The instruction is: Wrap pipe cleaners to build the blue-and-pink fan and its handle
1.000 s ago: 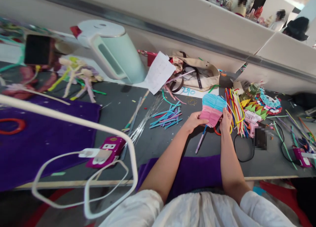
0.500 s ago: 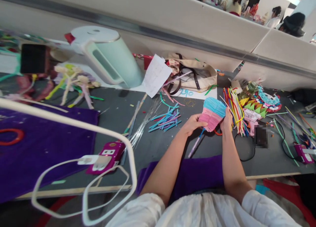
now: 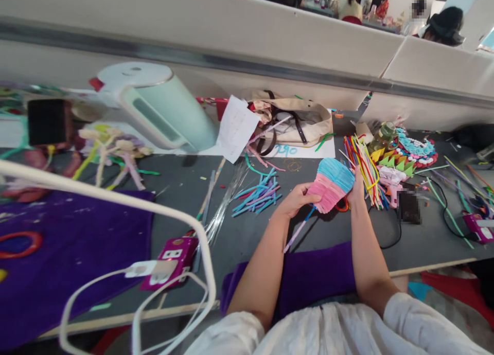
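Observation:
A fuzzy pipe-cleaner piece [image 3: 331, 186], blue on top and pink below, is held up over the grey table, with a thin blue and lilac stem hanging from its lower left. My left hand [image 3: 301, 198] pinches its pink edge, thumb lying on the front. At its right edge my right hand [image 3: 356, 189] has its fingers closed against the side, partly hidden behind the piece. Just below, the red-orange handle of a tool [image 3: 341, 205] shows. Cut blue, pink and purple pipe-cleaner pieces [image 3: 258, 193] lie left of my hands.
Bundled coloured pipe cleaners [image 3: 365, 172] lie at the right, near a pink glue gun [image 3: 393, 190]. A pale green kettle [image 3: 165, 108] and a canvas bag [image 3: 309, 121] stand at the back. A white cable [image 3: 204, 242] loops past a purple power strip [image 3: 172, 262] on the left.
The view has shifted slightly, so the table items sit differently in the frame. Both hands keep hold of the pipe-cleaner piece, which is tilted a little and its stem has swung leftward.

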A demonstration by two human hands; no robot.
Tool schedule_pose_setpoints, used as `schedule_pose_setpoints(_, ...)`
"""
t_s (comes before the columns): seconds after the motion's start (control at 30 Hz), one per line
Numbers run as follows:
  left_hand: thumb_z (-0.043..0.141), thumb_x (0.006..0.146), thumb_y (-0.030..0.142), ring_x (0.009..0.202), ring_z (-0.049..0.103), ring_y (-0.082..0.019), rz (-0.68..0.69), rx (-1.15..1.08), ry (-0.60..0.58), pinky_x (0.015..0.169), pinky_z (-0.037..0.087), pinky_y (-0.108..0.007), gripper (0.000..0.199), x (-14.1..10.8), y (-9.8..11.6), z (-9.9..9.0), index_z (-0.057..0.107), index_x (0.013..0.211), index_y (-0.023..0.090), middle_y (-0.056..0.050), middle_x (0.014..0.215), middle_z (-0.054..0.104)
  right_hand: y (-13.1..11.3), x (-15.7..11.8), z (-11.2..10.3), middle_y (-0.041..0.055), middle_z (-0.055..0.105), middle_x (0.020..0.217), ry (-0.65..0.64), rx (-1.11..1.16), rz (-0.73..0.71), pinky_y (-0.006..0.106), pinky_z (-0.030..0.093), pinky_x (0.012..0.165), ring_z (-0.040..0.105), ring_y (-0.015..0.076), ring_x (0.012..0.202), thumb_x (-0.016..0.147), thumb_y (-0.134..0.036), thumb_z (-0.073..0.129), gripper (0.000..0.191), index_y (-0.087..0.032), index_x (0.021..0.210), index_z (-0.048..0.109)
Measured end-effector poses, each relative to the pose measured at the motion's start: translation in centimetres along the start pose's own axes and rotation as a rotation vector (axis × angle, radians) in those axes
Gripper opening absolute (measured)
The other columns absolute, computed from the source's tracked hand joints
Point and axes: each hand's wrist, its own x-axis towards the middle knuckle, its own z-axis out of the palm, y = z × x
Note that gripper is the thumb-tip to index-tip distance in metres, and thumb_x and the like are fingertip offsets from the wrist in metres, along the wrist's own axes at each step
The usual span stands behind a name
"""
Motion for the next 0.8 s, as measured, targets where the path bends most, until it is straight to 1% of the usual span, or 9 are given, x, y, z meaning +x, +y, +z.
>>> schedule_pose_setpoints(0.07, 0.079, 0.065, 0.036, 0.066, 0.062, -0.015, -0.046, 0.042, -0.023, 0.064, 0.048, -0.025, 0.042, -0.1, -0.1, -0.2, 0.071, 0.097, 0.011, -0.006, 0.079, 0.071, -0.5, -0.2, -0.3, -0.0033, 0.063, 0.056, -0.011, -0.065, 0.002, 0.029, 0.055, 0.061, 0.06, 0.014, 0.054, 0.073, -0.054, 0.069, 0.034, -0.02, 0.069, 0.061)
schedule_pose_setpoints(0.2, 0.071, 0.073, 0.048, 0.055, 0.055, -0.012, -0.078, 0.151, 0.016, 0.05, 0.038, -0.021, 0.042, -0.1, -0.4, -0.1, 0.072, 0.089, 0.01, -0.005, 0.07, 0.068, -0.9, -0.2, -0.9, -0.0044, 0.057, 0.051, -0.078, -0.211, -0.013, 0.025, 0.045, 0.048, 0.05, 0.0099, 0.045, 0.065, -0.045, 0.078, 0.035, -0.02, 0.056, 0.056)
schedule_pose_setpoints(0.33, 0.067, 0.076, 0.049, 0.055, 0.055, -0.012, -0.032, 0.163, 0.056, 0.052, 0.039, -0.021, 0.04, 0.0, -0.6, 0.4, 0.071, 0.085, 0.01, -0.005, 0.069, 0.067, -0.7, -0.1, -1.0, -0.0056, 0.055, 0.049, -0.055, -0.232, -0.019, 0.024, 0.038, 0.045, 0.044, 0.0082, 0.042, 0.061, -0.042, 0.08, 0.033, -0.019, 0.057, 0.056)
schedule_pose_setpoints(0.43, 0.068, 0.077, 0.047, 0.054, 0.053, -0.012, -0.009, 0.191, 0.048, 0.052, 0.039, -0.022, 0.037, 0.0, -0.7, 0.4, 0.071, 0.082, 0.011, -0.004, 0.066, 0.066, -0.5, -0.2, -0.8, -0.0063, 0.052, 0.047, -0.036, -0.207, -0.03, 0.024, 0.036, 0.044, 0.041, 0.0076, 0.041, 0.062, -0.041, 0.08, 0.035, -0.019, 0.055, 0.054)
schedule_pose_setpoints(0.53, 0.068, 0.076, 0.048, 0.051, 0.05, -0.011, -0.013, 0.216, 0.07, 0.049, 0.036, -0.021, 0.038, -0.1, -0.9, 0.0, 0.072, 0.083, 0.011, -0.002, 0.062, 0.063, -0.4, -0.5, -0.5, -0.0055, 0.051, 0.046, -0.064, -0.233, -0.007, 0.024, 0.035, 0.043, 0.041, 0.0079, 0.041, 0.062, -0.042, 0.079, 0.035, -0.019, 0.054, 0.054)
schedule_pose_setpoints(0.63, 0.066, 0.076, 0.051, 0.053, 0.051, -0.011, 0.007, 0.157, 0.121, 0.05, 0.037, -0.021, 0.04, -0.1, -1.0, -0.3, 0.071, 0.079, 0.011, -0.003, 0.064, 0.063, -0.3, -0.8, -0.3, -0.0042, 0.054, 0.047, -0.12, -0.256, 0.058, 0.024, 0.037, 0.045, 0.046, 0.0091, 0.042, 0.062, -0.043, 0.079, 0.034, -0.019, 0.056, 0.057)
schedule_pose_setpoints(0.7, 0.066, 0.077, 0.05, 0.055, 0.053, -0.012, 0.011, 0.121, 0.161, 0.053, 0.039, -0.022, 0.04, 0.1, -1.1, -0.3, 0.07, 0.077, 0.011, -0.003, 0.065, 0.064, -0.1, -0.7, -0.2, -0.0038, 0.056, 0.049, -0.107, -0.222, 0.08, 0.025, 0.039, 0.046, 0.048, 0.0098, 0.043, 0.062, -0.045, 0.079, 0.034, -0.019, 0.058, 0.058)
schedule_pose_setpoints(0.8, 0.067, 0.077, 0.049, 0.056, 0.054, -0.012, 0.036, 0.079, 0.263, 0.055, 0.041, -0.023, 0.038, 0.4, -1.2, -0.2, 0.07, 0.077, 0.011, -0.003, 0.066, 0.065, 0.3, -0.4, -0.1, -0.0018, 0.062, 0.056, -0.058, -0.167, 0.072, 0.025, 0.04, 0.047, 0.053, 0.0116, 0.048, 0.066, -0.056, 0.073, 0.039, -0.019, 0.066, 0.061)
